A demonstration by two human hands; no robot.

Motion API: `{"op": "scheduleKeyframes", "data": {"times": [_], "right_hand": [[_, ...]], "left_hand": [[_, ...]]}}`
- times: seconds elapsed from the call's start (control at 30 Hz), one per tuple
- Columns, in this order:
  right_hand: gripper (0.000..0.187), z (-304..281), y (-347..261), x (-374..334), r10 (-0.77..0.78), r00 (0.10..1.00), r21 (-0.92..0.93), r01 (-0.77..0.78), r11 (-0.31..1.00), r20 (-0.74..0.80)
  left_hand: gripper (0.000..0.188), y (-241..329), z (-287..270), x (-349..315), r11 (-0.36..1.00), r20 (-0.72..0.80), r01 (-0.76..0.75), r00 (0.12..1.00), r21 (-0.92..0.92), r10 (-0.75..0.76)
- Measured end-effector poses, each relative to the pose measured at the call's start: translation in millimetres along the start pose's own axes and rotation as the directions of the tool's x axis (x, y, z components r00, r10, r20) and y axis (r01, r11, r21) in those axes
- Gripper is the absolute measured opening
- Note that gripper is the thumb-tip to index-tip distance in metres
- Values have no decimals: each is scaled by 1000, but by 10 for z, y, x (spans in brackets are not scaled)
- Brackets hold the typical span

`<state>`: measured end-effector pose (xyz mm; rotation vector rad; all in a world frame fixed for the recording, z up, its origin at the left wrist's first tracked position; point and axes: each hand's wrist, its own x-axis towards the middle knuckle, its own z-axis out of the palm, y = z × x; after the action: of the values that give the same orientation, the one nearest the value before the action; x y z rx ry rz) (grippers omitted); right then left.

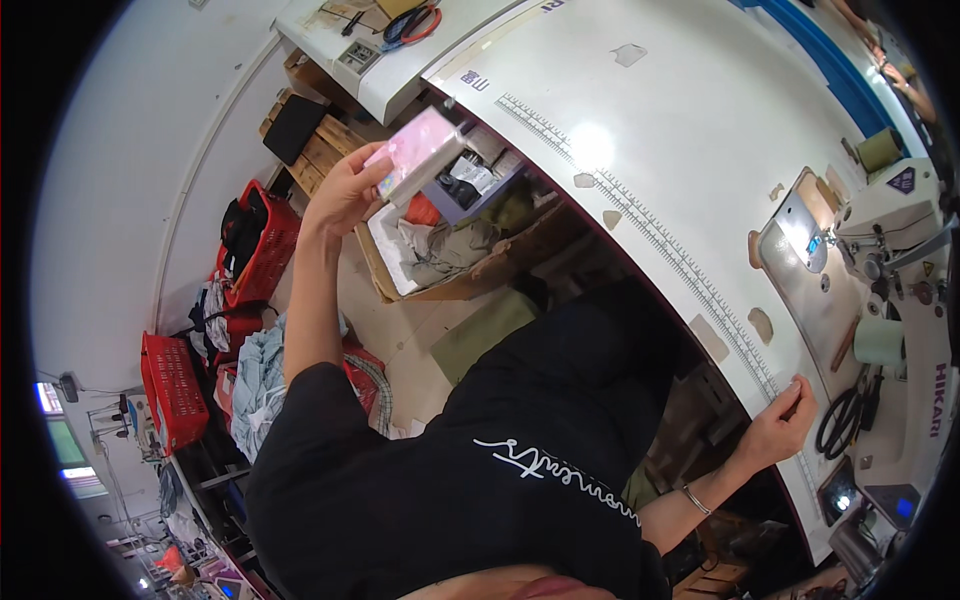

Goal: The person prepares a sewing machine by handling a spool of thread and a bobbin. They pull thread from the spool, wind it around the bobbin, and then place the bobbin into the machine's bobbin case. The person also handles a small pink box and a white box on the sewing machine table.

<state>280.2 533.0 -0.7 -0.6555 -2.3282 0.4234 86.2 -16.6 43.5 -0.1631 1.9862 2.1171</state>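
Note:
My left hand [345, 190] is raised at the upper left and closed around one end of a small pink and white box [420, 150]. The box hangs over a purple drawer [480, 205] below the table edge; what it contains cannot be seen. On the right, my right hand [778, 428] rests at the near edge of the white sewing table [670, 110]. Its fingers are curled together, and nothing shows in them. Black scissors [848, 418] lie close to it, beyond the fingertips.
A sewing machine [900, 225] stands at the right, with a pale green thread cone [880, 341] beside it. A ruler strip [660, 235] runs along the table. Small fabric scraps [628, 54] lie about. Below left are a cardboard box [440, 285] with cloth and red baskets [265, 250].

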Motion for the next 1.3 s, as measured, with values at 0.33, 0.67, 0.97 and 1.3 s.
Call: {"op": "scheduleKeyframes", "data": {"times": [0.33,0.67,0.97,1.3], "right_hand": [[12,24,-20,14,-57,998,54,59,997,-23],[11,14,-54,-4,-48,999,9,48,999,-24],[11,32,-80,42,-51,998,8,51,999,-39],[11,17,-38,-8,-46,998,31,47,998,-34]], "left_hand": [[40,-37,1474,772,720,79,-376,909,584,410],[21,-478,602,712,-152,483,-505,631,850,607],[19,-403,520,923,-716,758,-416,605,561,243],[37,-251,275,775,-735,813,-452,536,505,229]]}}
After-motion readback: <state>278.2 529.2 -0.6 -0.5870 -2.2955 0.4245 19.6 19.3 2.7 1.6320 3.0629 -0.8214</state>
